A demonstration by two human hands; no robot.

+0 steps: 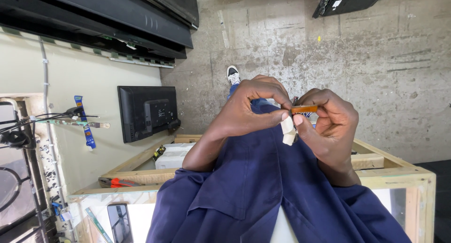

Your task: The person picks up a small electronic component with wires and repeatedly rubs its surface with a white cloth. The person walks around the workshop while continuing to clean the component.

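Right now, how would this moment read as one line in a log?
left hand: pinching orange flat strip | right hand: pinching same strip | white piece: hangs below | wooden frame: beneath

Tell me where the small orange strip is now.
The small orange strip is right of centre in the head view, pinched between the left hand and right hand, above the blue garment.

Small orange part (304, 109) mostly covered by fingertips of left hand (251, 107) and right hand (331, 125); shape unclear. White strip (287, 130) below it: too small to identify. Both forearms vanish under blue sleeves (225, 196). Shoe (233, 75) past the left hand half hidden.
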